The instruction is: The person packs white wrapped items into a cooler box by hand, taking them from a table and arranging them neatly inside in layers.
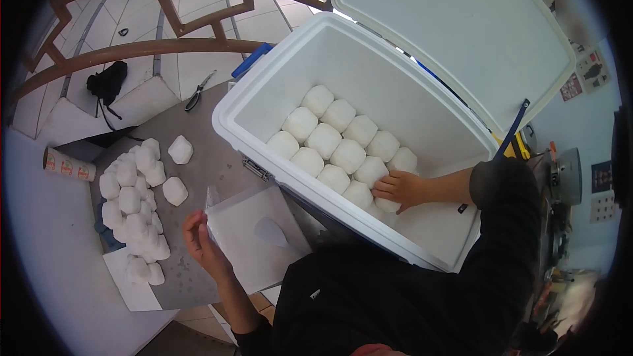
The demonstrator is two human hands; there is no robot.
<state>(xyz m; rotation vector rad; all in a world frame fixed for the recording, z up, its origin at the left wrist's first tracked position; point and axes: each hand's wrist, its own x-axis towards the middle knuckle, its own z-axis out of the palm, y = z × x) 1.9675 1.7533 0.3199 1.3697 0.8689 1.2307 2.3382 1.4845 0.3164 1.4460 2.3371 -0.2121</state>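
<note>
My right hand reaches into a white-lined cooler box. Its fingers are curved over a white, faceted ball like a trimmed coconut, at the near end of the packed rows. More trimmed coconuts lie side by side on the cooler's floor. Off to the left, my left hand is raised with loosely bent fingers, and I see nothing held in it. It is beside a white, square stack of plastic sheets or bags; whether it touches the edge is unclear.
A heap of trimmed coconuts covers the grey table's left side, with two apart. Pliers-like cutters lie at its back edge. The cooler lid stands open behind. A patterned paper roll or cup lies left; brown railing borders tiled steps.
</note>
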